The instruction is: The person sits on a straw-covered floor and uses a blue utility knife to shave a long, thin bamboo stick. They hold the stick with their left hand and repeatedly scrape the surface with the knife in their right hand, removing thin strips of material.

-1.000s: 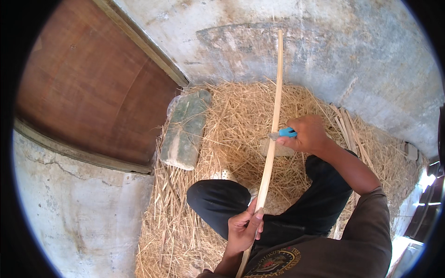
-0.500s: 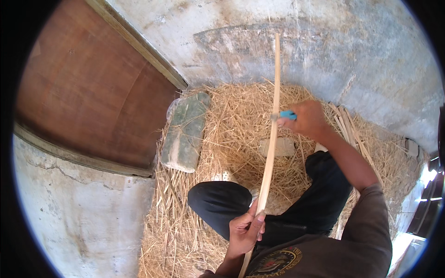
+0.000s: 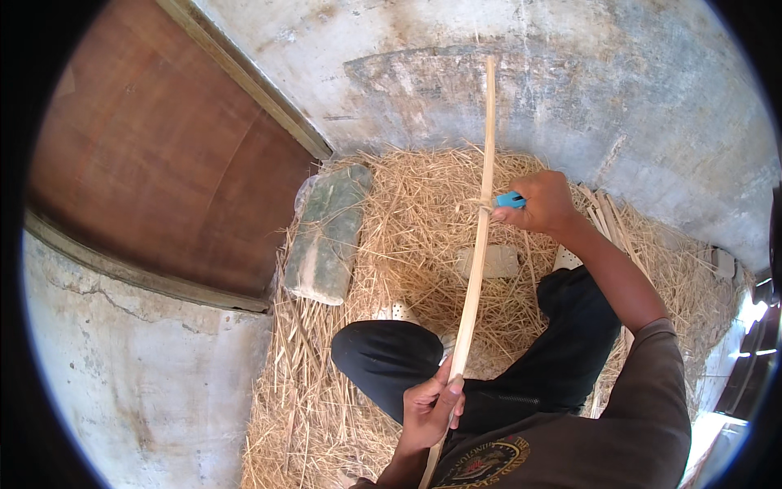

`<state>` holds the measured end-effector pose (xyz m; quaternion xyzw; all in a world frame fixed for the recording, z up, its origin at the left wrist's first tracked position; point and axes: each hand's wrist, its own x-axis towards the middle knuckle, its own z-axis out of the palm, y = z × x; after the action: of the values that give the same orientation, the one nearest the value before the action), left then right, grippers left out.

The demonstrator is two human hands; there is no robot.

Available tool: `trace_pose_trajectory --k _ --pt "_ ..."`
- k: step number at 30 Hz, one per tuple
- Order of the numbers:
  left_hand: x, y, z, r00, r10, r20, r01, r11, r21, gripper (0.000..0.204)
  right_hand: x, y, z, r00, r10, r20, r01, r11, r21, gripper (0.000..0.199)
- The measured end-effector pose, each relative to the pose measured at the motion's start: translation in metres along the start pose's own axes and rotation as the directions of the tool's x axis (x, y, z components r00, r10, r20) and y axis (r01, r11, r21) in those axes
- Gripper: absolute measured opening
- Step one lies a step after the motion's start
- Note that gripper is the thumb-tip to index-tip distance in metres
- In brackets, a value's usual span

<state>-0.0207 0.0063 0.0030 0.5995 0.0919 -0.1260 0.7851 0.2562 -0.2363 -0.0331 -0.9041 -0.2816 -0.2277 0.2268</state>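
A long pale wooden strip (image 3: pixel 481 232), slightly bowed, runs from my lap up toward the wall. My left hand (image 3: pixel 430 410) is closed around its lower part, thumb on top, near my body. Farther up, my right hand (image 3: pixel 542 200) grips a blue utility knife (image 3: pixel 511 200) held against the right edge of the strip. A thin curled shaving (image 3: pixel 479 207) shows at the spot where the knife meets the wood. The blade itself is too small to make out.
Straw-like shavings (image 3: pixel 407 196) cover the floor around my legs. A greenish slab (image 3: pixel 330 232) lies to the left, below a brown door panel (image 3: pixel 163 155). A pale brick-like block (image 3: pixel 493 262) is beneath the strip. Thin wood strips (image 3: pixel 612 218) lie at right, by the wall (image 3: pixel 635 98).
My right hand has shifted slightly and its blur is gone. A curled shaving now shows at the knife. My left hand keeps its place on the strip.
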Motion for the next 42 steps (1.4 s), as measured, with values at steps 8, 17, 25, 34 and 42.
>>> trace_pose_trajectory --k 8,17,25,34,42 --pt "-0.014 0.003 0.003 0.988 -0.156 0.019 0.154 0.986 0.071 0.042 0.023 0.051 -0.009 0.935 0.348 -0.072 -0.353 0.933 -0.072 0.071" --pt "-0.005 -0.011 -0.001 0.999 0.002 -0.032 0.001 0.995 0.103 0.039 -0.024 0.051 0.014 0.816 0.551 0.176 -0.543 0.627 0.558 0.063" --pt "0.035 -0.033 -0.015 0.987 0.158 0.031 -0.161 0.962 0.223 0.041 -0.005 -0.052 0.004 0.753 0.321 0.574 -0.612 0.020 0.791 0.025" --pt "0.110 -0.017 -0.049 0.972 0.153 0.178 -0.229 0.790 0.568 0.041 0.008 -0.019 0.048 0.617 0.438 0.654 -0.636 -0.211 0.742 0.021" --pt "0.143 0.029 -0.057 0.940 0.030 0.339 -0.319 0.429 0.845 0.047 0.016 0.001 0.064 0.593 0.506 0.626 -0.595 -0.249 0.765 0.023"
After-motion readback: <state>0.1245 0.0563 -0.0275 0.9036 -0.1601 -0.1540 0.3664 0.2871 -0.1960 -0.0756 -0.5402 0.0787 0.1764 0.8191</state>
